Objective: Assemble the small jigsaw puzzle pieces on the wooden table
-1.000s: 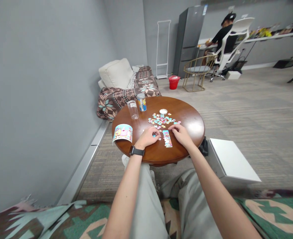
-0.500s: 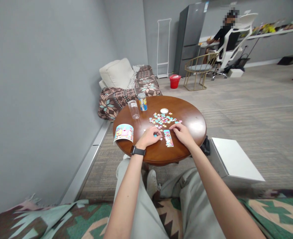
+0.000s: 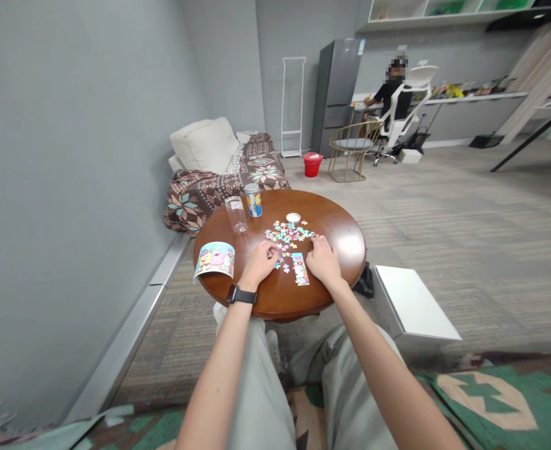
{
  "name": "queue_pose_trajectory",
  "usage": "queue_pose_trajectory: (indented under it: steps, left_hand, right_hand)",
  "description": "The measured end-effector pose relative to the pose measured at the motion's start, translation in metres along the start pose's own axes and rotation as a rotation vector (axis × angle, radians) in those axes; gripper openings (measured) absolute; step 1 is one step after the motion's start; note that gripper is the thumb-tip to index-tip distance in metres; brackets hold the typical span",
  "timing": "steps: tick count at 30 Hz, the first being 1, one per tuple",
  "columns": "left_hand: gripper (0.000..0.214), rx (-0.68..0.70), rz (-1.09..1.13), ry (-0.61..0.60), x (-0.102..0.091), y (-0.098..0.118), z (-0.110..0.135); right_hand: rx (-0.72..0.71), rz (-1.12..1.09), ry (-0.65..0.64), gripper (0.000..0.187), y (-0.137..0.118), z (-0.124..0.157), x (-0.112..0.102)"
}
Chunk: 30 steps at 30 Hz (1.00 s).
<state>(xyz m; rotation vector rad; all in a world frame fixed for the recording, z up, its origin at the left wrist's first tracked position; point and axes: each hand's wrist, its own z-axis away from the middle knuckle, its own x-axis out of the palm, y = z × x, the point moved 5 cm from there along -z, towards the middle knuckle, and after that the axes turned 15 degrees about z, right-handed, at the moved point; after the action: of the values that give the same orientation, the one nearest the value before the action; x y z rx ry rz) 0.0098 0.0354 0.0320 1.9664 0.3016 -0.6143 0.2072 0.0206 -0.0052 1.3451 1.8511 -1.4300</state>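
Though flat, knobbly-edged puzzle pieces (image 3: 288, 234)

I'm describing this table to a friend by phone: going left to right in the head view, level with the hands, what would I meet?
Curved cartoon picture → left hand → small loose puzzle piece → joined puzzle strip → right hand.

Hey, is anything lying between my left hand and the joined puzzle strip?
Yes, a few loose puzzle pieces lie on the round wooden table between your left hand and the joined puzzle strip. Your right hand is on the strip's other side.
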Motion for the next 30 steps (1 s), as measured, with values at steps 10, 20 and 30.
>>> queue_pose_trajectory:
  steps: [10, 20, 30]
  left_hand:
    - [0.003, -0.119, -0.079, 0.125, -0.007, -0.019, -0.002]
    - [0.020, -0.121, 0.005, 0.011, -0.002, -0.017, -0.002]
    - [0.010, -0.181, -0.098, 0.250, -0.017, -0.027, 0.000]
  right_hand:
    - [0.050, 0.067, -0.008, 0.046, 0.002, -0.002, -0.003]
    - [0.155, -0.237, 0.152, 0.031, 0.018, -0.001, -0.012]
    - [0.199, -0.357, 0.217, 0.026, 0.021, 0.000, -0.017]
